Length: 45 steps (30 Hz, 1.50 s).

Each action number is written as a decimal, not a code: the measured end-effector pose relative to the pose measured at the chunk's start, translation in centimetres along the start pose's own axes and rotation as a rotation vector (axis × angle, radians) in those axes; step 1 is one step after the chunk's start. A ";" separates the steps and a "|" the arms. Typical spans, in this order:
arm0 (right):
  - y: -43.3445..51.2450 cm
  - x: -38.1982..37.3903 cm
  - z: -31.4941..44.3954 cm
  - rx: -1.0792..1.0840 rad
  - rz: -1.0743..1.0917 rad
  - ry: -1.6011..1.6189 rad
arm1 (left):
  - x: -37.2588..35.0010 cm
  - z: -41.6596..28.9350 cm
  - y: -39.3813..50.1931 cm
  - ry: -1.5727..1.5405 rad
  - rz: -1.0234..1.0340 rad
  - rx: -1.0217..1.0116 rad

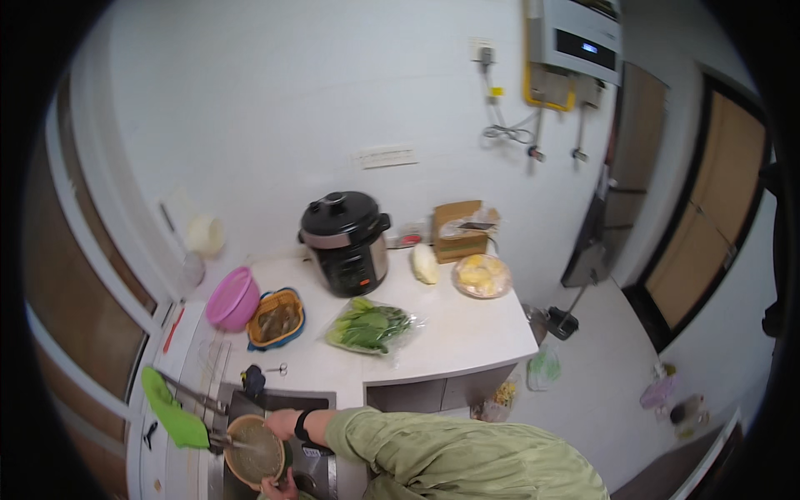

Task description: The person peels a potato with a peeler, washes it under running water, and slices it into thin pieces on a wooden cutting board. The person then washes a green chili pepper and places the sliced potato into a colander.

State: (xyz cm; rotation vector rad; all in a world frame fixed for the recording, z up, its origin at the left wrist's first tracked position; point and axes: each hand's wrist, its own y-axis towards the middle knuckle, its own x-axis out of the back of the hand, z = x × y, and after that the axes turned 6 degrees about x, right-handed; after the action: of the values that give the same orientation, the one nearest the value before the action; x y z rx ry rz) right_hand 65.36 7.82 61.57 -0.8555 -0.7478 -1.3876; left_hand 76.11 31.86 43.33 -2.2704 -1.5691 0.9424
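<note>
A peach-rimmed bowl [256, 453] of cloudy water is held over the steel sink [322, 406], with a stream from the tap [220, 442] running into it. My right hand [283, 424], with a black band at the wrist, grips the bowl's far rim. At the near rim my left hand [281, 486] holds the bowl too, partly cut off by the picture's bottom edge. What lies at the bottom of the bowl cannot be made out. A bright green cloth [175, 409] hangs by the tap.
On the white counter [450, 331] are scissors [278, 369], bagged leafy greens [372, 328], an orange basket of brown food [278, 320], a pink basin [234, 300], an electric pressure cooker [345, 244], a pale cabbage [425, 264], a wrapped plate [482, 276] and a cardboard box [459, 231].
</note>
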 end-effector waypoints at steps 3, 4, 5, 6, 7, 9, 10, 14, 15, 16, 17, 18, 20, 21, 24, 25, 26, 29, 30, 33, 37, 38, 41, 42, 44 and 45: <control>0.5 -0.7 -1.5 0.156 -0.085 0.038 | -0.6 0.4 -3.4 -0.057 0.158 -0.037; 0.9 -0.9 -1.9 0.135 -0.082 0.081 | -1.1 0.5 -4.6 -0.362 0.240 0.018; 1.6 -0.8 -2.5 0.180 -0.056 0.038 | -1.6 0.1 -5.5 -0.256 0.260 -0.018; 2.4 -0.8 -2.7 0.162 -0.017 -0.037 | -2.2 -0.2 -6.5 -0.221 0.298 -0.014; 3.1 -0.8 -2.9 0.180 0.008 -0.054 | -2.9 -0.5 -7.4 -0.268 0.349 0.007; 3.6 -0.5 -3.7 0.185 -0.028 0.112 | -4.2 -1.1 -9.1 -0.554 0.286 0.103; 4.1 -0.5 -3.7 0.182 -0.056 0.124 | -4.5 -1.5 -9.8 -0.524 0.209 0.127; 8.2 -0.3 -4.1 0.151 -0.054 0.205 | -5.4 -2.4 -12.2 -0.532 0.110 0.078; 9.5 -0.3 -4.2 0.176 -0.048 0.217 | -5.3 -2.5 -12.7 -0.546 0.089 0.072; 10.8 -0.4 -4.4 0.183 -0.073 0.249 | -5.6 -2.4 -13.1 -0.574 0.066 0.077; 12.3 -0.4 -4.6 0.231 -0.085 0.267 | -5.7 -2.4 -13.4 -0.556 0.055 0.059; 13.8 -0.5 -4.8 0.258 -0.114 0.245 | -5.8 -2.3 -13.7 -0.560 0.048 0.058; 16.8 -0.4 -5.3 0.298 -0.095 0.231 | -5.9 -2.0 -14.1 -0.615 0.026 0.053; 18.2 -0.2 -5.6 0.266 -0.026 0.238 | -6.0 -1.7 -14.3 -0.574 -0.012 0.058; 21.0 -0.2 -6.1 0.265 -0.048 0.263 | -6.0 -1.2 -14.4 -0.615 -0.017 0.083; 21.5 -0.4 -6.1 0.289 -0.100 0.269 | -6.1 -1.0 -14.5 -0.616 -0.050 0.111; 22.0 -0.5 -6.2 0.294 -0.102 0.393 | -6.2 -0.7 -14.4 -0.626 -0.053 0.109; 23.5 -0.4 -6.2 0.178 -0.048 0.568 | -6.8 0.1 -14.3 -0.619 -0.031 0.082; 24.0 -0.4 -6.1 0.099 -0.016 0.600 | -7.1 0.4 -14.3 -0.661 0.011 0.060; 23.7 -0.4 -5.9 0.073 0.013 0.638 | -7.9 1.2 -14.3 -0.683 0.018 0.064; 17.2 -0.2 -6.4 0.075 0.366 0.659 | -8.2 2.6 -15.3 -0.692 0.026 0.081; 15.4 0.5 -6.5 0.016 0.581 0.651 | -8.1 2.8 -15.8 -0.710 0.038 0.119; 9.4 1.9 -4.9 -0.160 0.940 0.807 | -8.2 3.1 -17.7 -0.715 0.024 0.120; 8.0 1.9 -3.9 -0.136 0.937 0.831 | -8.1 2.9 -18.5 -0.732 -0.006 0.152; 6.6 1.7 -1.7 -0.113 0.937 0.886 | -8.2 2.5 -20.6 -0.679 -0.033 0.099; 5.7 1.5 -0.6 -0.110 0.920 0.895 | -8.0 2.2 -21.7 -0.659 0.007 0.071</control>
State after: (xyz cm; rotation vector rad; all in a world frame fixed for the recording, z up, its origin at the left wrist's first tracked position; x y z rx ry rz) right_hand 71.14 6.47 62.12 -0.4539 0.3985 -0.8101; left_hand 56.61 33.04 55.82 -2.0187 -1.7034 1.8477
